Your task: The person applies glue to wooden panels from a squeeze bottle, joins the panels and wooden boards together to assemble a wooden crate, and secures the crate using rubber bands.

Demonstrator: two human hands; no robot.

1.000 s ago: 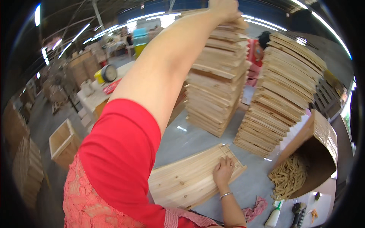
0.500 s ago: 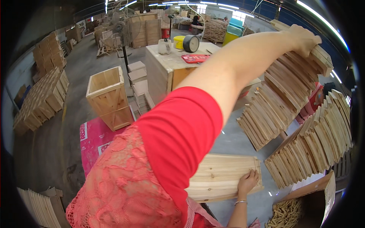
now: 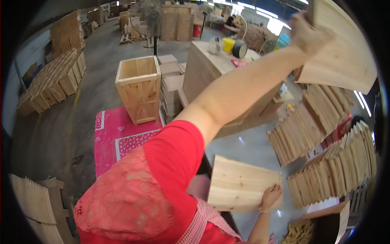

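Observation:
My left arm reaches up across the view to the upper right. There my left hand (image 3: 306,34), blurred by motion, is closed on the edge of a pale wooden panel (image 3: 345,53) held tilted above the stacked boards (image 3: 321,110). Lower down, a second, tapered wooden panel (image 3: 239,183) lies flat on the grey work table (image 3: 252,150). My right hand (image 3: 271,196), with a bracelet at the wrist, lies at this panel's right end, fingers bent against it.
Another row of upright boards (image 3: 333,166) stands at the right. A cardboard box (image 3: 341,215) of small wooden pieces is below it. A tapered wooden crate (image 3: 140,89) stands on a pink sheet (image 3: 107,140). Behind are a large wooden cabinet (image 3: 203,77) and a fan (image 3: 152,18).
My left hand has lifted a panel off the far stack and tilted it up. The view has shifted, and the panel under my right hand now lies at a different angle.

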